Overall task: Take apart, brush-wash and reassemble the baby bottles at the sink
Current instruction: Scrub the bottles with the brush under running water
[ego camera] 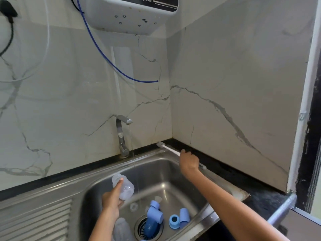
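Left hand (112,200) holds bottle (123,187) (right hand (189,161) grips brush (171,149)).

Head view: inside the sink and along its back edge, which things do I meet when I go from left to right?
Left hand holding clear bottle → water stream → blue cap → blue ring → right hand on the brush.

Both forearms bare to the frame edge, left hand (111,200) and right hand (189,161) ungloved, short nails

Blue bottle parts (157,216) crowding sink (173,164) floor
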A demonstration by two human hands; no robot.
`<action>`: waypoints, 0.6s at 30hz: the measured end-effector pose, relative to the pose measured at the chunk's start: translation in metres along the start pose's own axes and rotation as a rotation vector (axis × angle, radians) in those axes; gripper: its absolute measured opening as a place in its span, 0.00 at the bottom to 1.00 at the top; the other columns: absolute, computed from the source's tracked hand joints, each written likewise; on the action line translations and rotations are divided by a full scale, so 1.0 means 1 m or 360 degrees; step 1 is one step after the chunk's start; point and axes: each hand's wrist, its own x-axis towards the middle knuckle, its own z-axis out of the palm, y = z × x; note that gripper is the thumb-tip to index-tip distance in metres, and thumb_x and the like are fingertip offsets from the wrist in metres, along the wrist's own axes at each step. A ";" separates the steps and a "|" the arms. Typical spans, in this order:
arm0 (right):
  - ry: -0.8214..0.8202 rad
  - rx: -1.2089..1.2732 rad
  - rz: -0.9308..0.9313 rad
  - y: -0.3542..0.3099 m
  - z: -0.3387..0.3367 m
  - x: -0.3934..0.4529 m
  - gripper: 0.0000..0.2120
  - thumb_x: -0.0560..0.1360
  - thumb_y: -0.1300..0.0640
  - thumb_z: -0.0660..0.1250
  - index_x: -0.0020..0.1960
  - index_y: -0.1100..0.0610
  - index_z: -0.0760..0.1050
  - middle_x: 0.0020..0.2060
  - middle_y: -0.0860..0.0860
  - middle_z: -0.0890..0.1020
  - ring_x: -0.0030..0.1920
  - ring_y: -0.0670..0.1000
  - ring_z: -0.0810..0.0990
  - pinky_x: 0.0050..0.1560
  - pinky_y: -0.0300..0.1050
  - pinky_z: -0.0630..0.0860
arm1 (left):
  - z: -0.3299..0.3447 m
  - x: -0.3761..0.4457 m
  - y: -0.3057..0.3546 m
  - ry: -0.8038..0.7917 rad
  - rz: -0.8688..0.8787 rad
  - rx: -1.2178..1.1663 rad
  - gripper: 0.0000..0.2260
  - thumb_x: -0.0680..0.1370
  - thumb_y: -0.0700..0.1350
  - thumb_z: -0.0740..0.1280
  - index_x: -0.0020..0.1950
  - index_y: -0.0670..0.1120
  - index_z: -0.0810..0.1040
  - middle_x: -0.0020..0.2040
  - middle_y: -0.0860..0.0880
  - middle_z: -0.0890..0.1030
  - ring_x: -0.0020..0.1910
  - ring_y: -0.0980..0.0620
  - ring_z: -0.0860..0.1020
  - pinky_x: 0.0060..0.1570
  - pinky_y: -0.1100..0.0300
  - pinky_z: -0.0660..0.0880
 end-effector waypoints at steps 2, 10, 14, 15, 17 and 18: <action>-0.0005 0.0170 -0.0127 -0.009 0.000 -0.007 0.15 0.81 0.60 0.58 0.67 0.58 0.68 0.60 0.55 0.78 0.59 0.56 0.79 0.53 0.47 0.75 | -0.003 -0.003 0.005 -0.0132 -0.0177 -0.0227 0.24 0.75 0.48 0.71 0.66 0.38 0.70 0.60 0.35 0.77 0.56 0.37 0.78 0.57 0.46 0.74; -0.0198 0.1023 -0.0743 -0.023 0.008 -0.031 0.18 0.81 0.55 0.57 0.69 0.48 0.71 0.55 0.52 0.81 0.52 0.53 0.80 0.51 0.49 0.77 | 0.017 -0.015 0.017 -0.0128 -0.0680 -0.1170 0.29 0.76 0.49 0.69 0.72 0.42 0.62 0.69 0.38 0.69 0.66 0.40 0.73 0.66 0.44 0.67; -0.0329 0.1145 -0.0939 -0.017 0.020 -0.034 0.19 0.82 0.53 0.58 0.72 0.42 0.66 0.49 0.50 0.82 0.47 0.50 0.81 0.52 0.47 0.78 | 0.032 -0.010 0.013 -0.0075 -0.0654 -0.1411 0.28 0.76 0.50 0.69 0.71 0.40 0.64 0.68 0.39 0.72 0.66 0.44 0.72 0.64 0.50 0.70; -0.0356 0.1193 -0.0951 -0.015 0.020 -0.034 0.19 0.82 0.53 0.58 0.72 0.42 0.66 0.44 0.48 0.81 0.43 0.48 0.80 0.50 0.44 0.77 | 0.036 -0.008 0.016 -0.0044 -0.0639 -0.1535 0.28 0.76 0.48 0.69 0.71 0.40 0.64 0.68 0.39 0.71 0.67 0.43 0.72 0.64 0.51 0.71; -0.0391 0.1258 -0.0959 -0.010 0.018 -0.033 0.19 0.82 0.54 0.59 0.71 0.41 0.67 0.37 0.45 0.77 0.36 0.41 0.75 0.43 0.38 0.74 | 0.044 -0.003 0.014 0.0010 -0.0574 -0.1739 0.27 0.76 0.48 0.69 0.71 0.40 0.64 0.66 0.40 0.73 0.67 0.45 0.72 0.62 0.55 0.72; -0.0411 0.1295 -0.0966 -0.008 0.016 -0.034 0.19 0.82 0.55 0.59 0.70 0.41 0.67 0.35 0.45 0.76 0.33 0.39 0.73 0.39 0.34 0.72 | 0.046 -0.004 0.012 0.0029 -0.0470 -0.1639 0.27 0.77 0.51 0.68 0.71 0.42 0.64 0.61 0.44 0.75 0.65 0.51 0.73 0.61 0.60 0.71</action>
